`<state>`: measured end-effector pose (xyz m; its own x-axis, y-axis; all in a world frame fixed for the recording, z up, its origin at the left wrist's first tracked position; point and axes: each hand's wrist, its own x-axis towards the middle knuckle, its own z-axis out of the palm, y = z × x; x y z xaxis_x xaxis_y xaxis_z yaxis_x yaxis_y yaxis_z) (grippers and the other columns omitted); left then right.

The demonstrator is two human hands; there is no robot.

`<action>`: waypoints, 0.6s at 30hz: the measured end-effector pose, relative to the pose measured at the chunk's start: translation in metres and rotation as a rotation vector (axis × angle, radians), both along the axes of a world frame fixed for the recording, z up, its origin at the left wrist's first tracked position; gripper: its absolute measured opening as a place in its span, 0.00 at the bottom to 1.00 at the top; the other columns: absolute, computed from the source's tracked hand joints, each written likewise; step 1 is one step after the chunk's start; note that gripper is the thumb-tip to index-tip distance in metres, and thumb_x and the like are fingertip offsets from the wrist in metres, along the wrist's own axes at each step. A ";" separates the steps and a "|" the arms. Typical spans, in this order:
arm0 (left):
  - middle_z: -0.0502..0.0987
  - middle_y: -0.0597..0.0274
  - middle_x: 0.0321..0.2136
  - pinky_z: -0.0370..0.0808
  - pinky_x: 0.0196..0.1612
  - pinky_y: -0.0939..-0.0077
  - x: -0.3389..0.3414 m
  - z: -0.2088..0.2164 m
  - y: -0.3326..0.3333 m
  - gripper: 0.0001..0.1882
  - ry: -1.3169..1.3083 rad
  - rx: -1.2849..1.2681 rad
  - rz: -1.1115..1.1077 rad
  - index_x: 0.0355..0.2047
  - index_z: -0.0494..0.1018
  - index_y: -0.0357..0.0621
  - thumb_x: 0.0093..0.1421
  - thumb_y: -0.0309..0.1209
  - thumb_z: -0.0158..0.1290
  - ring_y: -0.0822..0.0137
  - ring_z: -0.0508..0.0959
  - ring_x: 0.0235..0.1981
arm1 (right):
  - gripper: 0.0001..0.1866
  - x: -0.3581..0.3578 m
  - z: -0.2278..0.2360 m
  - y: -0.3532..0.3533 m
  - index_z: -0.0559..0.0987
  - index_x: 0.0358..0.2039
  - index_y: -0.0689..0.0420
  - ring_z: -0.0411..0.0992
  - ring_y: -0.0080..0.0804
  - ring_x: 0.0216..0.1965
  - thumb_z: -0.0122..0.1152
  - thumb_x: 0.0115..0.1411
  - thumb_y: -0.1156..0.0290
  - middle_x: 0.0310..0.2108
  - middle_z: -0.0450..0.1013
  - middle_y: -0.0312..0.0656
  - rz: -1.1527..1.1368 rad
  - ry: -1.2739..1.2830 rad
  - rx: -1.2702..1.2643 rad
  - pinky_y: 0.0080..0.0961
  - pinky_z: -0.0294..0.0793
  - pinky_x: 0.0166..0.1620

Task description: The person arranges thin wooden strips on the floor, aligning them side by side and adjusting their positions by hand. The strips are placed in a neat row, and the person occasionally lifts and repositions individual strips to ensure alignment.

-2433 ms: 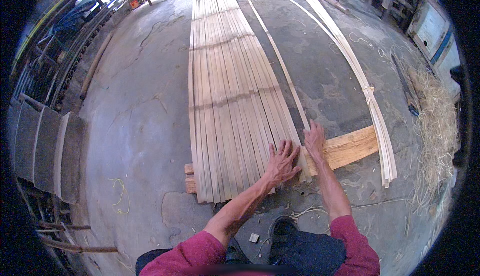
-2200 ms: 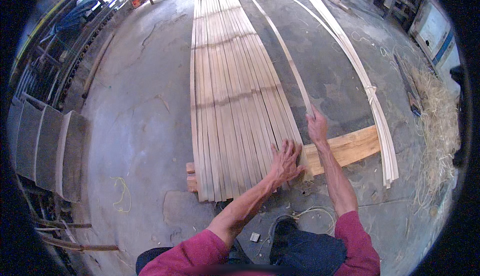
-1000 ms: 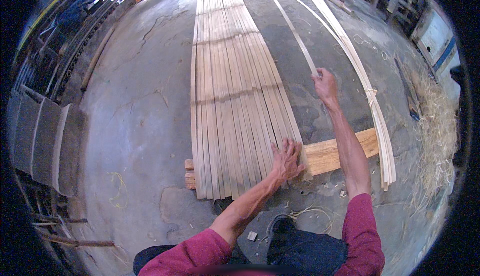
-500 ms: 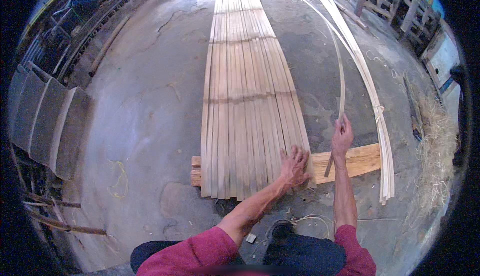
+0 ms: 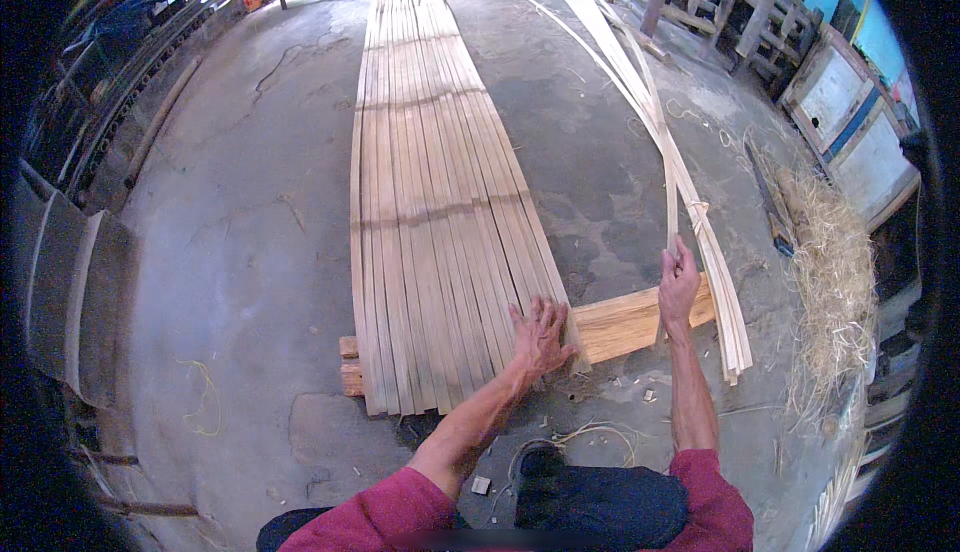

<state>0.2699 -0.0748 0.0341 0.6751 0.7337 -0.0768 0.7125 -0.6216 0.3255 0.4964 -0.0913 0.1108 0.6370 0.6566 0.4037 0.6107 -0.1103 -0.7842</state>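
Observation:
A long mat of pale, flat bamboo-like strips lies side by side on the floor, crossed by darker bands. My left hand rests on its right edge near the close end, fingers spread. In my right hand a single long thin strip is gripped near its close end. That strip runs away from me, and its far part overlaps a bundle of loose pale strips. Under the mat's near end and the bundle lies a wooden board.
Shavings are heaped at the right, beside a dark long tool. A wooden rail fence stands at the far right. Grey slabs are on the left. Thin strip curls and small offcuts lie near my feet.
The view has turned to the right. My right hand and its strip have come closer to the bundle, and the strip's far part now crosses it. My left hand stays on the mat's edge.

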 end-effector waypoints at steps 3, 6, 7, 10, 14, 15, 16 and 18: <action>0.50 0.46 0.57 0.43 0.52 0.31 -0.002 0.001 0.001 0.43 -0.022 -0.016 -0.006 0.57 0.50 0.45 0.47 0.55 0.48 0.47 0.47 0.59 | 0.17 -0.006 0.000 -0.001 0.71 0.44 0.61 0.64 0.19 0.24 0.56 0.53 0.70 0.24 0.71 0.37 0.087 -0.010 -0.060 0.19 0.64 0.27; 0.51 0.46 0.56 0.45 0.52 0.32 -0.001 0.002 0.002 0.42 -0.032 0.018 -0.002 0.57 0.51 0.44 0.47 0.54 0.48 0.48 0.48 0.59 | 0.17 -0.020 -0.016 0.008 0.71 0.43 0.61 0.67 0.23 0.27 0.56 0.52 0.70 0.27 0.73 0.41 0.073 0.052 -0.248 0.23 0.68 0.32; 0.51 0.46 0.56 0.45 0.52 0.31 -0.002 0.002 0.001 0.41 -0.019 0.011 -0.009 0.57 0.51 0.44 0.47 0.54 0.48 0.48 0.48 0.59 | 0.17 -0.027 -0.024 0.013 0.71 0.43 0.61 0.67 0.24 0.27 0.56 0.52 0.70 0.27 0.73 0.41 0.128 0.039 -0.225 0.24 0.68 0.32; 0.52 0.46 0.56 0.47 0.50 0.31 0.000 0.002 0.001 0.40 0.005 0.008 -0.016 0.56 0.52 0.44 0.48 0.54 0.47 0.48 0.49 0.58 | 0.18 -0.046 -0.048 0.029 0.72 0.43 0.60 0.68 0.26 0.25 0.56 0.52 0.68 0.25 0.73 0.42 0.187 0.048 -0.233 0.26 0.68 0.31; 0.53 0.46 0.55 0.48 0.49 0.29 0.004 0.000 0.003 0.39 0.053 0.023 -0.021 0.56 0.54 0.44 0.48 0.54 0.46 0.48 0.50 0.58 | 0.18 -0.065 -0.078 0.050 0.73 0.42 0.61 0.68 0.26 0.22 0.57 0.50 0.68 0.22 0.72 0.44 0.274 0.043 -0.295 0.25 0.68 0.27; 0.53 0.46 0.55 0.48 0.49 0.29 0.005 -0.001 0.004 0.39 0.049 0.019 -0.012 0.56 0.54 0.44 0.48 0.54 0.46 0.48 0.50 0.58 | 0.18 -0.067 -0.085 0.052 0.73 0.41 0.61 0.69 0.26 0.23 0.56 0.50 0.68 0.22 0.73 0.45 0.310 0.045 -0.326 0.25 0.68 0.28; 0.53 0.46 0.55 0.48 0.49 0.28 0.006 -0.002 0.004 0.39 0.052 0.024 -0.003 0.56 0.54 0.44 0.48 0.54 0.46 0.48 0.50 0.58 | 0.17 -0.070 -0.094 0.051 0.73 0.41 0.62 0.70 0.26 0.24 0.56 0.50 0.68 0.23 0.73 0.47 0.363 0.116 -0.269 0.25 0.69 0.28; 0.53 0.46 0.55 0.47 0.49 0.28 0.007 -0.003 0.004 0.39 0.060 0.033 0.010 0.56 0.54 0.45 0.48 0.54 0.45 0.48 0.50 0.58 | 0.18 -0.071 -0.110 0.047 0.73 0.41 0.63 0.71 0.27 0.26 0.55 0.50 0.69 0.24 0.73 0.48 0.367 0.049 -0.290 0.25 0.69 0.30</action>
<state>0.2769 -0.0712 0.0306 0.6631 0.7429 -0.0920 0.7360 -0.6245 0.2614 0.4253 -0.0441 0.0005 0.3554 0.9233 0.1455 0.6131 -0.1128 -0.7819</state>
